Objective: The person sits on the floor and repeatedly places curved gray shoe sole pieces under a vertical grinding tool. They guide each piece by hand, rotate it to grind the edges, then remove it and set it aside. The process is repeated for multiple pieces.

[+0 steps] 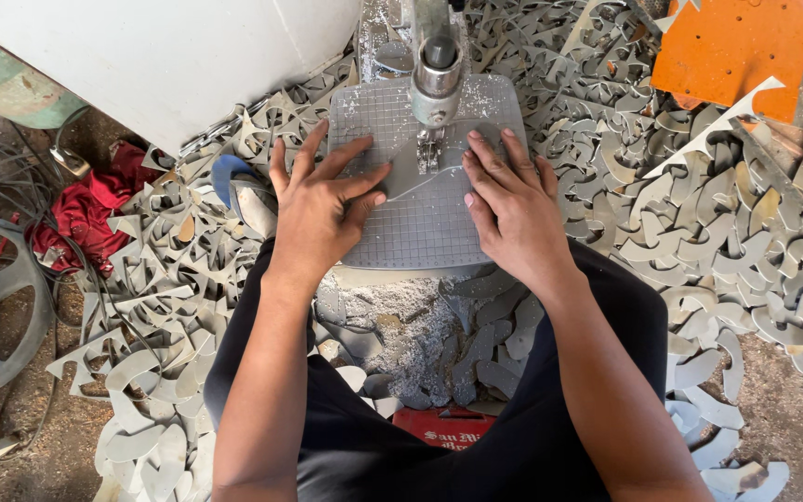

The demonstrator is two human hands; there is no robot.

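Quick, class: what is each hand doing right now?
Left hand: open, fingers spread, pressing the grey sheet flat.
Right hand: open, flat on the same sheet beside the cutter.

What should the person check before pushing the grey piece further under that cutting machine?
1. Left hand flat on the grey sheet: ok.
2. Right hand flat on the sheet too: ok.
3. Fingertips apart from the cutting head: ok, though close on both sides.
4. Sheet lying flat on the gridded plate: ok.
5. Machine running or stopped: cannot tell.
6. Offcuts off the plate: ok, piled around it only.
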